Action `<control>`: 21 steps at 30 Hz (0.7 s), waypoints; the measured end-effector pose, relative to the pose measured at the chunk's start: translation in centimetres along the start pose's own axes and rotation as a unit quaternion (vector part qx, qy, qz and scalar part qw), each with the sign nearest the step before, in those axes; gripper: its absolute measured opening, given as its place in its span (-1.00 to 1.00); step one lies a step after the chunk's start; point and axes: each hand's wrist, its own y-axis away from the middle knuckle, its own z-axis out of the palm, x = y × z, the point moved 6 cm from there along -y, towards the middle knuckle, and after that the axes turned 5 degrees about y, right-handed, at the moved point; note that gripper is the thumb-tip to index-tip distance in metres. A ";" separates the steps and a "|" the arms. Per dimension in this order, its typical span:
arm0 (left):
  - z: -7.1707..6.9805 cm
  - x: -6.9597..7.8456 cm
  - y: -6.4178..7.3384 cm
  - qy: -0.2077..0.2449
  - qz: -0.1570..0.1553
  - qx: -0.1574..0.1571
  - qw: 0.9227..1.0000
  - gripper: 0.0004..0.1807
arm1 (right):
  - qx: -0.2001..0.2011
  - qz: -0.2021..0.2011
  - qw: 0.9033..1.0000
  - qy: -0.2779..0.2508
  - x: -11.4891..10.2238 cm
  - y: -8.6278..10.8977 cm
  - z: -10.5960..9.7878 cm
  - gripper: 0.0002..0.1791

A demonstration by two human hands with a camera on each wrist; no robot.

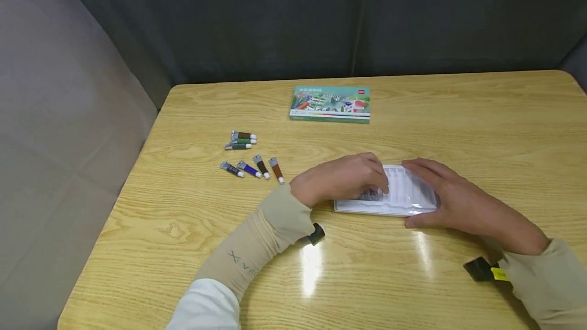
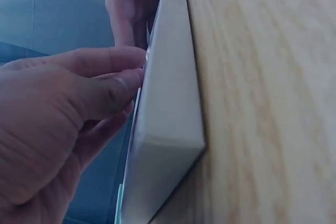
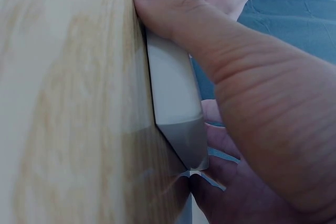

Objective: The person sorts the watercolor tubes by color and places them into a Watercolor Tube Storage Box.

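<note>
A shallow white tray [image 1: 385,209] with moulded slots lies flat on the table, glossy at its right end. My right hand [image 1: 451,200] grips that end, thumb [image 3: 163,11] along the near side and fingers spread over the far side. Over the tray's left part, my left hand [image 1: 350,180] reaches in with curled fingers, thumb and forefinger pinching at a slot. What they pinch, apparently a paint tube, is mostly hidden by the fingers and the tray wall [image 2: 170,77]. Beneath this hand, the silvery ends of paint tubes [image 1: 369,195] show in the slots.
Left of the tray lie several loose paint tubes with white caps: brown [image 1: 276,170], black [image 1: 261,167], violet-blue [image 1: 249,169] and dark blue [image 1: 232,169]. Behind them are three more, one green [image 1: 244,141]. A green illustrated box [image 1: 330,105] lies near the back edge.
</note>
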 end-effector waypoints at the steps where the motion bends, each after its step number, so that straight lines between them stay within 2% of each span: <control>1: 0.0 0.2 0.0 -0.001 0.010 -0.002 1.000 -0.73 | 0.001 -0.001 1.000 -0.001 0.0 0.0 0.0 0.34; 4: 0.2 0.4 0.0 -0.005 0.016 -0.005 1.000 -0.77 | 0.002 -0.002 1.000 -0.001 0.0 -0.1 0.0 0.35; 12: 0.1 0.4 0.3 -0.011 -0.006 -0.012 1.000 -0.77 | -0.003 0.004 1.000 0.000 0.0 -0.2 0.0 0.35; 21: -0.9 0.7 0.8 -0.026 -0.001 0.016 1.000 -0.72 | -0.006 0.005 1.000 0.007 0.0 -0.2 0.1 0.35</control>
